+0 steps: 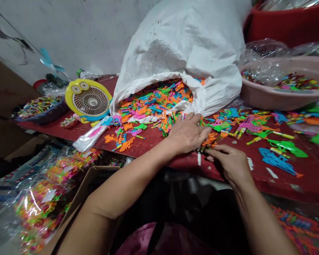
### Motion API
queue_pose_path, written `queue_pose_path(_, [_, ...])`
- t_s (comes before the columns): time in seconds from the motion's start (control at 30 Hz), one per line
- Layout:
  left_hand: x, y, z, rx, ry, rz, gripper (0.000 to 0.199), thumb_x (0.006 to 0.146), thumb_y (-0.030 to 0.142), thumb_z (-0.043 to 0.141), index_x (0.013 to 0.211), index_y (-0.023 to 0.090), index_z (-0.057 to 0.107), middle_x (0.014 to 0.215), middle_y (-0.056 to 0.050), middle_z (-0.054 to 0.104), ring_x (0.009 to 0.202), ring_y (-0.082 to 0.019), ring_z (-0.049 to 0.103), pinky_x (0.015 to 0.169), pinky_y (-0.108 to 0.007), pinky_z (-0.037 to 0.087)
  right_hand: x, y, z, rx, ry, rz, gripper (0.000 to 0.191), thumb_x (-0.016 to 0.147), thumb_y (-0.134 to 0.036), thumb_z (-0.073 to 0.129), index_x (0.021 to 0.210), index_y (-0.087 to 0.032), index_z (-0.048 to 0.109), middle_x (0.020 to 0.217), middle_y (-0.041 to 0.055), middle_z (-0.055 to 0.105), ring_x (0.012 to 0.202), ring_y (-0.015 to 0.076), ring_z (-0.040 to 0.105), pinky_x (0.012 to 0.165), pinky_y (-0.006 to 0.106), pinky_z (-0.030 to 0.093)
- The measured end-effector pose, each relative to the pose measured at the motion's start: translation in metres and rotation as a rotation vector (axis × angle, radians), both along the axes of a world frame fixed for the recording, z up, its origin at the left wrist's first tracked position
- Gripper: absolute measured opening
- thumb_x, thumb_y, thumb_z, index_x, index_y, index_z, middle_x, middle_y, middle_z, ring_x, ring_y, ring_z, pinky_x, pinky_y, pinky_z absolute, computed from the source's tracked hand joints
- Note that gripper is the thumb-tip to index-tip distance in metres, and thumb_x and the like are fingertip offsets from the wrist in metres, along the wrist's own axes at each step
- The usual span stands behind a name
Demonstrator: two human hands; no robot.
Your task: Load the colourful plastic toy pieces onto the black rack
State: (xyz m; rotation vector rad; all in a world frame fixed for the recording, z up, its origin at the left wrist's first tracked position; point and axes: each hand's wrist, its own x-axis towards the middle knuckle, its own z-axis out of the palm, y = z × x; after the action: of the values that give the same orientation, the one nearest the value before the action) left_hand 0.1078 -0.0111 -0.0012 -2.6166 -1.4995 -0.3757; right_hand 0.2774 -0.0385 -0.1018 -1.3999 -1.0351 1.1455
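My left hand (pixel 187 132) rests palm down on a heap of small coloured plastic toys (pixel 167 124) at the mouth of a white sack (pixel 180 42). Its fingers are stretched out over them, and what lies under the palm is hidden. Close beside it, my right hand (pixel 231 161) is at the table's front edge with thumb and fingers pinched together. What they pinch is too small and covered to make out. An orange plastic toy (pixel 209 139) lies between the two hands. Loose toys in orange, blue, green and pink fill the sack's opening (pixel 156 101).
A yellow fan (pixel 92 101) and a clear plastic packet (pixel 89 136) are left of the sack. A pink basin (pixel 279 94) stands right, behind scattered toy guns (pixel 278 161). A blue bowl (pixel 46 115) holds small pieces. Bagged toys (pixel 39 202) and a cardboard box (pixel 79 191) are below the red table (pixel 146 143).
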Motion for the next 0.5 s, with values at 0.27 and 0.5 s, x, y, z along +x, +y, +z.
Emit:
queue_pose_path(0.27, [0.002,-0.001,-0.001,0.019,-0.005,-0.006,0.056,0.102,0.046,0.019,0.111,0.028,0.072,0.133,-0.009,0.052,0.13,-0.03,0.042,0.108,-0.055,0.033,-0.001,-0.002,-0.008,0.076,0.013,-0.051,0.038,0.052,-0.042,0.085,0.077,-0.016,0.074,0.074,0.0046,0.071,0.057,0.0184,0.066,0.054,0.032,0.055])
queue_pose_path(0.5, [0.005,-0.002,0.001,0.007,-0.017,0.009,0.057,0.102,0.046,0.02,0.108,0.028,0.073,0.129,-0.008,0.054,0.127,-0.03,0.044,0.109,-0.055,0.031,0.009,-0.014,0.015,0.287,-0.313,0.072,0.024,0.07,-0.045,0.074,0.076,-0.021,0.074,0.071,0.0046,0.068,0.067,0.0204,0.063,0.06,0.033,0.053])
